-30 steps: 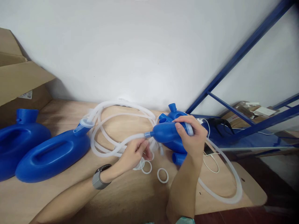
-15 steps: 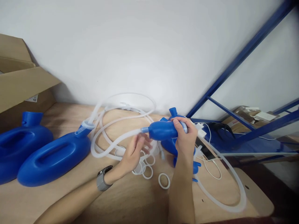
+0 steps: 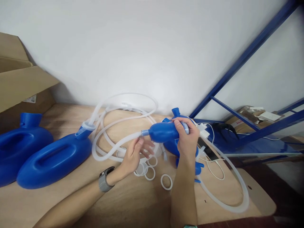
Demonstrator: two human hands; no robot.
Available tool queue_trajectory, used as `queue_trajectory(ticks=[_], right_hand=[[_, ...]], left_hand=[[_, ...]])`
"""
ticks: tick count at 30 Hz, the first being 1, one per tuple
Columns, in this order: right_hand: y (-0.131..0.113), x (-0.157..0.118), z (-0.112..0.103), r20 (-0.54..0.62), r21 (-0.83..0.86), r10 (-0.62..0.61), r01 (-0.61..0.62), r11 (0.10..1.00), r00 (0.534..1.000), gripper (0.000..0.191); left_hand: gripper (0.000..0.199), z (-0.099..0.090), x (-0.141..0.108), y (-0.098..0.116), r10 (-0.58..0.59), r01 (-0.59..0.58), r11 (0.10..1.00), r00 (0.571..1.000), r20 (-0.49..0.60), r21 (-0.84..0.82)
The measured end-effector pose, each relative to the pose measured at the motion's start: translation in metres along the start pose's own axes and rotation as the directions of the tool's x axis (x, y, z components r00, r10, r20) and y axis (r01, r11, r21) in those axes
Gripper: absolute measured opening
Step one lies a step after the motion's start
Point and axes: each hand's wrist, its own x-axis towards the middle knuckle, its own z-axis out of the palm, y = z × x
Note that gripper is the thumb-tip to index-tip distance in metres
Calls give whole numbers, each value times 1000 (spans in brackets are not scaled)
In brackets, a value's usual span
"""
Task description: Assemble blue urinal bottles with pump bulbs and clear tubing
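My right hand [image 3: 186,134] is wrapped round the wide end of a blue plastic urinal funnel [image 3: 160,132], held above the table. A clear connector [image 3: 144,132] joins its narrow end to a translucent hose [image 3: 125,138]. Just below that joint is my left hand [image 3: 136,152], its fingers spread and its thumb tip close to the hose end; whether they touch I cannot tell. The hose loops back over the table to a capped blue urinal bottle [image 3: 57,161]. More blue parts [image 3: 169,147] lie partly hidden behind the funnel and my right arm.
Another blue bottle [image 3: 26,152] stands at the left, near an open cardboard box [image 3: 28,85]. Several white rings [image 3: 166,182] lie before my hands. On the right are a phone [image 3: 209,150], white cables, a curved hose [image 3: 244,190] and a blue metal frame [image 3: 237,69].
The view has shifted slightly. My left hand's fingers have spread a little below the hose joint. The right hand keeps the same hold on the funnel.
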Motion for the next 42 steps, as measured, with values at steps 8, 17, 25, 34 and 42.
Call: queue_trajectory(ticks=[8,17,25,34,42], right_hand=[[-7,-3,2,40,-64,-14,16,998,999,12],[-16,-7,3,127,-97,-430,443,891,894,5],[3,0,-2,58,-35,-560,563,826,826,12],[-1,-1,-1,77,-45,-594,598,800,801,13],[-5,0,0,94,-15,-634,638,770,768,17]], left_hand=[[45,5,3,5,-104,99,988,994,-38,-119],[45,14,2,25,-335,297,905,939,-78,-306],[35,13,1,37,-435,370,845,895,-95,-385],[42,15,-1,38,-415,368,859,907,-64,-356],[45,13,-1,36,-404,373,860,915,-19,-347]])
